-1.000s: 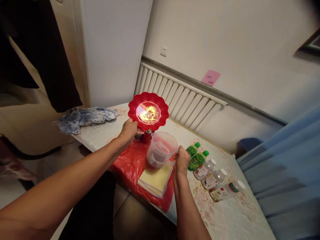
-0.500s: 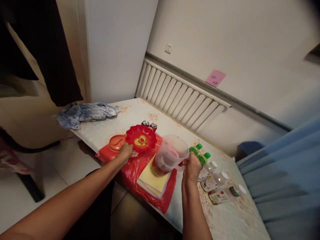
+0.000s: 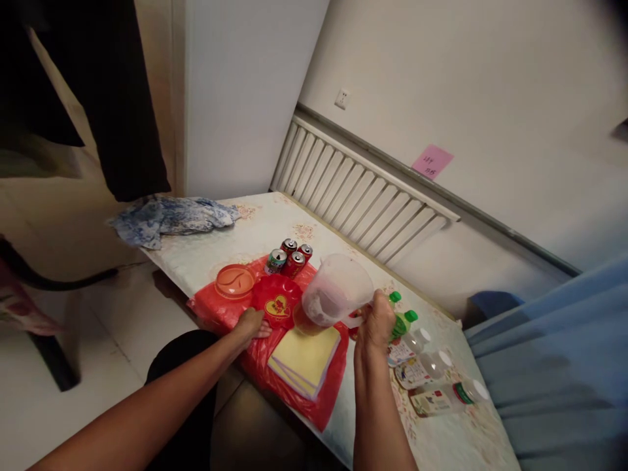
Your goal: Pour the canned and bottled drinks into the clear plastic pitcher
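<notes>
My right hand (image 3: 377, 319) is closed around the handle of a clear plastic pitcher (image 3: 338, 284), which tilts above a folded yellow cloth (image 3: 309, 356). Brownish liquid shows low in the pitcher. By its near rim my left hand (image 3: 252, 324) grips a red scalloped plate (image 3: 278, 306) with a yellow heart design; the plate is low over the red plastic bag (image 3: 216, 311), partly behind the pitcher. Left of the plate sits an orange round dish (image 3: 234, 281). Just beyond the plate stand several drink cans (image 3: 294, 263).
Several bottles, including a green-capped bottle (image 3: 403, 324) and a white-capped bottle (image 3: 434, 400), lie or stand on the right of the table (image 3: 265, 226). A blue-patterned cloth (image 3: 171, 219) lies at the far left end. Behind are a radiator (image 3: 353, 186) and a blue curtain (image 3: 549, 353).
The red plate has come down and toward me, bringing more of the cans into view. The pitcher has tilted further, its base shifting left toward the plate.
</notes>
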`<state>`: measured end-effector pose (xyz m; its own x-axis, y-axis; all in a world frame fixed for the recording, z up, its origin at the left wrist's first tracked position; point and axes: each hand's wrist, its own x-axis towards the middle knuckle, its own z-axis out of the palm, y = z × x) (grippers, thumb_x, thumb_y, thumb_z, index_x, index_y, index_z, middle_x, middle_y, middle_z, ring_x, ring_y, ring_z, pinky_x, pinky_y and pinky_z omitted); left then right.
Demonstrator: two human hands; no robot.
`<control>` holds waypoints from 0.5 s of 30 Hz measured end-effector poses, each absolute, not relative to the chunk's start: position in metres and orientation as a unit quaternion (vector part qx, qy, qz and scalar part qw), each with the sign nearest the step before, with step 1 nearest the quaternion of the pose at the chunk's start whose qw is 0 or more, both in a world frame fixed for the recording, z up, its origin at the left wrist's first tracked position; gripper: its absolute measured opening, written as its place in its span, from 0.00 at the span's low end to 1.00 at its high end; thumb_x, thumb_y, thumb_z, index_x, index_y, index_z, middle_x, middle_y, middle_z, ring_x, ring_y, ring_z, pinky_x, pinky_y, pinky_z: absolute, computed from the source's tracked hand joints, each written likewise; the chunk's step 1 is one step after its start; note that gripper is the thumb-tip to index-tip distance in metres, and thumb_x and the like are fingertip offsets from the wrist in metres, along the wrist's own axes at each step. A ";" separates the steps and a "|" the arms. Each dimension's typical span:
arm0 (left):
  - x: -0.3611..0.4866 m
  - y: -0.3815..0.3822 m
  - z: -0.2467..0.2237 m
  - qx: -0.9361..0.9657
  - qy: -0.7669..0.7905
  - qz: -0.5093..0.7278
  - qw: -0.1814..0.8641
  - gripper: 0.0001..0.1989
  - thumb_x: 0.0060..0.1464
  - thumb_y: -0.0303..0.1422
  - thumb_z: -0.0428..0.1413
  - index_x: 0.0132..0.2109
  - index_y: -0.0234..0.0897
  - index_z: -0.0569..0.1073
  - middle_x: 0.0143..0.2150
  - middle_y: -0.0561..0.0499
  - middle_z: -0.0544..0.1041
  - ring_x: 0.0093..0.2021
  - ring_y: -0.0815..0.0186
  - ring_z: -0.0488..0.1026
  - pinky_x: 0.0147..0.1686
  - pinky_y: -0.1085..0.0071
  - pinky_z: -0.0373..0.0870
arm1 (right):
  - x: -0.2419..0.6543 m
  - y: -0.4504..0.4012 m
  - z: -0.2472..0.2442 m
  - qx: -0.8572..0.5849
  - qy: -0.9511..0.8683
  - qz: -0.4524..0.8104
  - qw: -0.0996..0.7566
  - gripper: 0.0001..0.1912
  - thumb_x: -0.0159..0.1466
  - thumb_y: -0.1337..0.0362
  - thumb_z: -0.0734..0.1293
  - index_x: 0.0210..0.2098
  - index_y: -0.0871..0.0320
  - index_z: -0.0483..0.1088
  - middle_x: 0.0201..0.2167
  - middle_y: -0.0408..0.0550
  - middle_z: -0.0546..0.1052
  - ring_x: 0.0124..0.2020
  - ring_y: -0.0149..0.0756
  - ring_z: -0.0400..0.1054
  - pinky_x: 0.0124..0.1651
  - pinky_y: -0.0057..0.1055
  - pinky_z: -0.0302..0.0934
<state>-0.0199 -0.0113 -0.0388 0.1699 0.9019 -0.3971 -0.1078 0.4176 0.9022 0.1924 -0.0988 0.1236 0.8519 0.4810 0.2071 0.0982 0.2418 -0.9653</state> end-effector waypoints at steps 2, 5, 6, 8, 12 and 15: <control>-0.022 -0.012 -0.043 0.359 0.530 0.362 0.678 0.10 0.62 0.29 0.50 0.31 0.40 0.64 0.19 0.51 0.74 0.22 0.60 0.77 0.23 0.68 0.76 | 0.188 -0.089 0.124 -0.599 -0.242 0.124 0.753 0.17 0.61 0.54 0.63 0.22 0.51 0.55 0.13 0.34 0.59 0.15 0.29 0.53 0.19 0.28 0.50; -0.023 -0.013 -0.047 0.331 0.542 0.344 0.692 0.09 0.64 0.32 0.50 0.34 0.39 0.64 0.20 0.51 0.74 0.22 0.60 0.77 0.24 0.68 0.76 | 0.178 -0.074 0.122 -0.607 -0.249 0.128 0.744 0.17 0.61 0.53 0.63 0.21 0.51 0.55 0.13 0.34 0.58 0.16 0.29 0.52 0.20 0.28 0.50; -0.023 -0.013 -0.048 0.327 0.542 0.344 0.694 0.09 0.65 0.33 0.50 0.34 0.39 0.64 0.20 0.51 0.74 0.22 0.60 0.77 0.25 0.68 0.77 | 0.174 -0.069 0.120 -0.611 -0.251 0.129 0.740 0.17 0.61 0.53 0.62 0.20 0.51 0.55 0.13 0.35 0.58 0.16 0.29 0.53 0.20 0.29 0.51; -0.024 -0.013 -0.048 0.321 0.541 0.347 0.696 0.10 0.66 0.36 0.49 0.36 0.38 0.64 0.21 0.51 0.74 0.23 0.60 0.78 0.26 0.67 0.77 | 0.166 -0.059 0.115 -0.620 -0.260 0.127 0.729 0.18 0.62 0.53 0.61 0.20 0.51 0.55 0.14 0.35 0.59 0.17 0.29 0.53 0.21 0.29 0.51; -0.026 -0.016 -0.046 0.310 0.540 0.353 0.698 0.11 0.68 0.39 0.47 0.37 0.39 0.64 0.22 0.52 0.75 0.24 0.60 0.78 0.28 0.67 0.78 | 0.149 -0.043 0.101 -0.635 -0.286 0.131 0.706 0.18 0.63 0.54 0.59 0.19 0.52 0.55 0.15 0.35 0.57 0.18 0.30 0.54 0.22 0.29 0.51; -0.027 -0.018 -0.045 0.303 0.542 0.354 0.699 0.11 0.68 0.39 0.48 0.38 0.39 0.64 0.22 0.52 0.75 0.24 0.61 0.79 0.28 0.67 0.78 | 0.141 -0.033 0.087 -0.645 -0.309 0.130 0.687 0.18 0.64 0.55 0.57 0.19 0.51 0.53 0.15 0.36 0.57 0.19 0.30 0.54 0.22 0.28 0.51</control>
